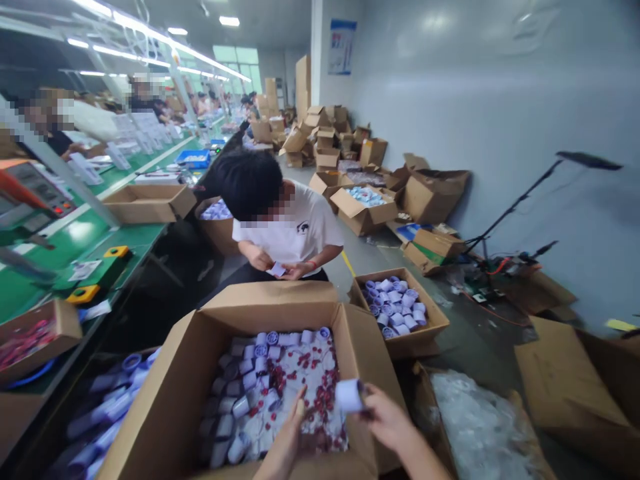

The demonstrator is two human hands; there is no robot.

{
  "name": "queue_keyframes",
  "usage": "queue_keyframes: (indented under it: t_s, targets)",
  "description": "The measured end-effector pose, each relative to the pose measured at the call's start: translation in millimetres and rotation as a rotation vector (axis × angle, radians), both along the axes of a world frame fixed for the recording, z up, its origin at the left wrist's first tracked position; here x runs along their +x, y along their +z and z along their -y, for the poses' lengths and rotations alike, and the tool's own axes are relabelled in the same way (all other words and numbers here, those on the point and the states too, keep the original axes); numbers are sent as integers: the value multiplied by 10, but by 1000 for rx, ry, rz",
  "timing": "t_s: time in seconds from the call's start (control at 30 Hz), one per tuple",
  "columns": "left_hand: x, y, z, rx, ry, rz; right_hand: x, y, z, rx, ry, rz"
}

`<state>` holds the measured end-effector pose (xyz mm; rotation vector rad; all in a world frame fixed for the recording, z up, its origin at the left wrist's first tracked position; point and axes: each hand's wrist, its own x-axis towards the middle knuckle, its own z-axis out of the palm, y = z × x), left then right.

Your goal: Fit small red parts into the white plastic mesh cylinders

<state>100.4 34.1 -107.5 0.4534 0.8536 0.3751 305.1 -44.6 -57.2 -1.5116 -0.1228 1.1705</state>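
My right hand (384, 415) grips a pale lavender cup-shaped plastic piece (349, 396) by its open end, over the right side of a big open cardboard box (367, 353). Left of it, my left hand (295, 415) is above the box's contents, seen edge-on with a finger stretched out and nothing visible in it. Inside the box, similar lavender pieces (241, 407) stand in rows along the left and far sides. Small red pieces (320, 400) lie scattered over a whitish layer (290, 380) in the middle and right.
A person (293, 233) sits opposite, holding a small pale piece. A carton of lavender pieces (395, 307) stands at right, more lavender pieces (107, 413) at left. A green workbench (150, 233) runs along the left; a tripod stand (483, 247) and clear plastic bags (480, 427) are rightward.
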Motion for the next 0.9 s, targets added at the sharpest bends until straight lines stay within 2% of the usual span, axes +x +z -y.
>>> queue_keyframes:
  t_s: [0.07,0.1,0.17,0.2,0.23,0.27,0.33,0.37,0.43,0.53,0.63,0.7,0.73,0.8,0.9]
  targets:
    - [-191,-142,-188,237,-73,-446,482,56,-5,-21,-100,-2]
    - [-298,-222,-309,379,-180,-691,691,86,-53,-35,-143,2]
    - [-511,-429,-576,471,-288,-921,906,100,-215,-81,-251,28]
    - [-607,-558,-707,476,-332,-985,878,69,-311,-117,-267,103]
    - [-689,-703,-826,464,-372,-1045,756,6,-408,-168,-152,188]
    - [-758,-858,-926,461,-421,-1105,552,-94,-503,-219,39,271]
    - [-856,-1177,-1057,460,-532,-1208,-3,-408,-683,-328,611,476]
    - [-891,-1329,-1088,466,-583,-1236,-297,-618,-765,-364,716,517]
    - [-949,-1593,-1106,484,-664,-1263,-797,-1111,-911,-411,838,554]
    - [-1050,-1870,-1109,535,-706,-1248,-1189,-1864,-1111,-494,961,573]
    - [-1192,-2003,-1149,532,-665,-1197,-1273,-2414,-1327,-508,987,547]
    - [-1283,-2014,-1181,475,-613,-1141,-1272,-2610,-1434,-498,947,525]
    - [-1314,-1996,-1193,440,-581,-1109,-1267,-2653,-1461,-491,910,514]
    - [-1330,-1909,-1208,374,-501,-1038,-1247,-2633,-1449,-462,811,496]
    - [-1220,-1638,-1232,300,-354,-909,-1178,-2370,-1323,-387,611,481]
